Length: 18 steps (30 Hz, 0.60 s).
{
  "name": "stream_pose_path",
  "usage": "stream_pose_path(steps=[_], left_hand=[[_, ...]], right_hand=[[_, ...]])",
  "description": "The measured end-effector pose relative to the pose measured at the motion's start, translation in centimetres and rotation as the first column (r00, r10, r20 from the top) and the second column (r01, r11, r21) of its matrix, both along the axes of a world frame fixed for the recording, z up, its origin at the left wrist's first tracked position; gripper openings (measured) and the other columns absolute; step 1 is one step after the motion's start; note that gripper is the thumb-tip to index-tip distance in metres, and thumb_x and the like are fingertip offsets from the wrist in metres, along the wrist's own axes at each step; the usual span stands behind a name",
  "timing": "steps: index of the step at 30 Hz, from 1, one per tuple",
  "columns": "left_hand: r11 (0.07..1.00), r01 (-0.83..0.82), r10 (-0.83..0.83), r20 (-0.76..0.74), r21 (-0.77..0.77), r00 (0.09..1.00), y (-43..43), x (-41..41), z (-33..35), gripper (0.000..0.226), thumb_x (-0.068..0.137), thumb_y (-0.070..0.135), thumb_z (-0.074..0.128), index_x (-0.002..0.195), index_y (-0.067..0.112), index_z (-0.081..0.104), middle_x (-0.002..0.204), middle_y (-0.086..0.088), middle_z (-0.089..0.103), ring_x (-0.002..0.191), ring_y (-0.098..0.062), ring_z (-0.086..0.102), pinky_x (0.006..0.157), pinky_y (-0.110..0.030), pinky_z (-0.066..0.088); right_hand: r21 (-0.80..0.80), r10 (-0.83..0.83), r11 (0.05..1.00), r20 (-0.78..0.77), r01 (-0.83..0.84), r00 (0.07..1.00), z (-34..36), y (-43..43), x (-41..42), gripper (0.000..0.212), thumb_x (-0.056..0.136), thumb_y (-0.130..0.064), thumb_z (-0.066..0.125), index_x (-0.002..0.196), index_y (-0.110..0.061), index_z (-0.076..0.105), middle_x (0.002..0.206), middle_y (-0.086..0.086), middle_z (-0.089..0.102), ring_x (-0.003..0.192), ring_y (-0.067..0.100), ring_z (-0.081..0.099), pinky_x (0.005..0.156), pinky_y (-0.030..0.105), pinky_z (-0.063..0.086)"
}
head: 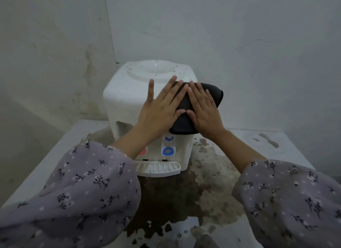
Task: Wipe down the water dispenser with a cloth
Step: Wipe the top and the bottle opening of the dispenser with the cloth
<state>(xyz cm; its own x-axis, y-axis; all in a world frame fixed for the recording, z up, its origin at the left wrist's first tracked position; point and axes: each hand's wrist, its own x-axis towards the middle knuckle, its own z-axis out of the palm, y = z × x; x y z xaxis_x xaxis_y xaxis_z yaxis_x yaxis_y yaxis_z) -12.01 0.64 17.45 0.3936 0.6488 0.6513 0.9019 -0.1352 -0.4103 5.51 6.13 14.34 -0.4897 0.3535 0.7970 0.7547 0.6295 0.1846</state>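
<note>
Bare whitish walls (221,35) meet in a corner, scuffed and stained on the left side. White desk (295,155) sits below with a big dark brown stain (184,192) spreading from the dispenser's base toward the camera.

Dispenser (125,100): white tabletop unit standing upright on the desk, in the corner, front facing the camera. Round bottle seat (156,70) on top, specked with dirt. Blue tap (168,150) on the front, red one (142,151) beside it, mostly hidden by the left forearm. Drip tray (158,169) at the bottom front, grimy. Two small dark marks just above the tray, too blurred to read. Can't make out any brand or label text.

Cloth (184,122): dark grey or black, lying over the dispenser's top front edge on its right side. Lower end hangs down the front to just above the blue tap; right end sticks out past the dispenser's side.

Left hand (160,109): flat, palm down, fingers (151,89) straight and spread, thumb side on the cloth, little finger on bare plastic.

Right hand (204,109): flat on the cloth, fingers (199,89) straight and close together. Both thumbs meet in the middle of the cloth. Neither hand pinches anything, both just press.

Sleeves (73,183): grey-lilac, small floral print, loose cuffs.
</note>
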Motion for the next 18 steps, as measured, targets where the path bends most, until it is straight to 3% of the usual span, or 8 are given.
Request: stream_pose_path(steps=[3, 6, 13, 18], left_hand=[[0.998, 0.024, -0.023, 0.029, -0.063, 0.999, 0.9, -0.5, 2.0, 0.062, 0.096, 0.049, 0.018, 0.14, 0.012, 0.04, 0.14, -0.004, 0.048, 0.141, -0.022, 0.023, 0.106, -0.053, -0.019], [0.994, 0.069, -0.067, 0.032, -0.081, 0.997, 1.1, -1.4, 2.5, 0.06, 0.096, 0.049, 0.018, 0.135, 0.014, 0.047, 0.136, -0.002, 0.053, 0.141, -0.022, 0.025, 0.105, -0.053, -0.021], [0.98, 0.173, -0.173, 0.012, -0.094, 0.985, 0.2, -5.0, 1.6, 0.058, 0.096, 0.052, 0.02, 0.14, 0.02, 0.04, 0.143, 0.003, 0.044, 0.142, -0.02, 0.019, 0.106, -0.057, -0.018], [0.95, 0.288, -0.275, 0.115, -0.123, 0.955, 1.1, -8.9, 2.5, 0.058, 0.096, 0.055, 0.013, 0.141, 0.025, 0.036, 0.146, 0.008, 0.038, 0.143, -0.015, 0.011, 0.106, -0.055, -0.017]], right_hand=[[-0.131, 0.04, 0.99, -0.056, -0.047, 0.998, 1.9, 0.2, -0.5, 0.057, 0.101, -0.04, 0.018, 0.143, -0.005, 0.031, 0.149, 0.012, 0.033, 0.14, 0.023, 0.025, 0.115, 0.038, 0.018], [-0.145, 0.004, 0.989, -0.142, -0.025, 0.99, 2.0, -0.4, -1.9, 0.057, 0.1, -0.041, 0.019, 0.137, -0.005, 0.043, 0.142, 0.011, 0.045, 0.134, 0.022, 0.036, 0.112, 0.04, 0.025], [-0.045, -0.132, 0.991, -0.212, 0.125, 0.968, -0.7, -2.8, -5.8, 0.05, 0.101, -0.038, 0.021, 0.138, -0.007, 0.035, 0.141, 0.015, 0.044, 0.135, 0.026, 0.031, 0.114, 0.045, 0.018], [-0.038, -0.215, 0.976, -0.25, 0.213, 0.944, 0.6, -3.5, -9.6, 0.049, 0.098, -0.036, 0.031, 0.129, -0.005, 0.052, 0.134, 0.012, 0.053, 0.129, 0.027, 0.044, 0.11, 0.045, 0.025]])
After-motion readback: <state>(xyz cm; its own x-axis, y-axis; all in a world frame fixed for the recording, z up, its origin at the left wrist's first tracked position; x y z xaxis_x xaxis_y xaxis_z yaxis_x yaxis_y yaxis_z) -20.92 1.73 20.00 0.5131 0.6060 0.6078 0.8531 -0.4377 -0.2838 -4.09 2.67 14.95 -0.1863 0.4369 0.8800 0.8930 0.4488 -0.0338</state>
